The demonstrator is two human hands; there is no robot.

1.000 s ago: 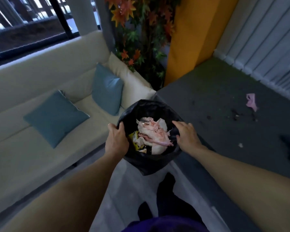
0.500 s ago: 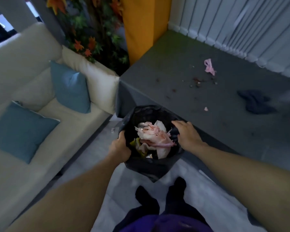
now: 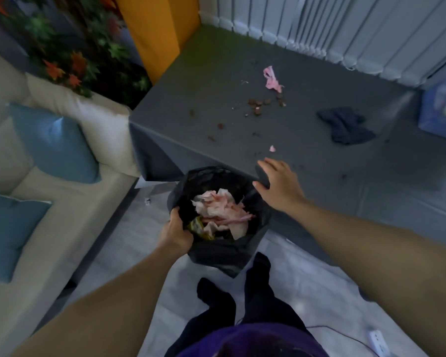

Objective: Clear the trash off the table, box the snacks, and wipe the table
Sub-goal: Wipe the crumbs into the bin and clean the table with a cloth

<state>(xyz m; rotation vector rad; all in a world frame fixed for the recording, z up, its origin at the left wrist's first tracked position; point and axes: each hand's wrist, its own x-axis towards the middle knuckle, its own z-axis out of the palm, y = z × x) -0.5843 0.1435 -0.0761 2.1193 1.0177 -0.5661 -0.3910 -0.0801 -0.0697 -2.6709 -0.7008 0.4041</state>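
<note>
- Grey cloth covers the table [image 3: 319,181], which fills the upper right of my head view; its far edge meets pale vertical blinds [image 3: 345,29] and its left corner sits by a yellow pillar [image 3: 155,34].
- I see the black trash bag [image 3: 224,251] hanging just off the table's near edge, close to the left corner, mouth open.
- Crumpled pink-and-white paper [image 3: 222,210] fills the bag, with a yellow wrapper [image 3: 198,228] tucked beneath it.
- My operator's left hand [image 3: 177,233] grips the bag's near-left rim, fingers curled over it and into the mouth.
- Right hand [image 3: 281,184] is palm down over the table's near edge, just beside the bag's far-right rim, fingers stretched out and loosely spread. A dark patch lies under them; I cannot tell whether they touch it.
- A pink wrapper [image 3: 272,78] lies toward the far edge, with brown crumbs [image 3: 258,104] scattered just nearer.
- One small pink scrap [image 3: 272,148] sits close to the near edge, just beyond the right fingertips.
- A dark blue cloth [image 3: 345,124] lies bunched toward the right, and a blue box [image 3: 440,112] stands at the table's right edge, blurred.
- Left of the table I see a cream sofa [image 3: 62,202] with teal cushions [image 3: 54,145] and a plant with orange leaves [image 3: 70,60] behind it.
</note>
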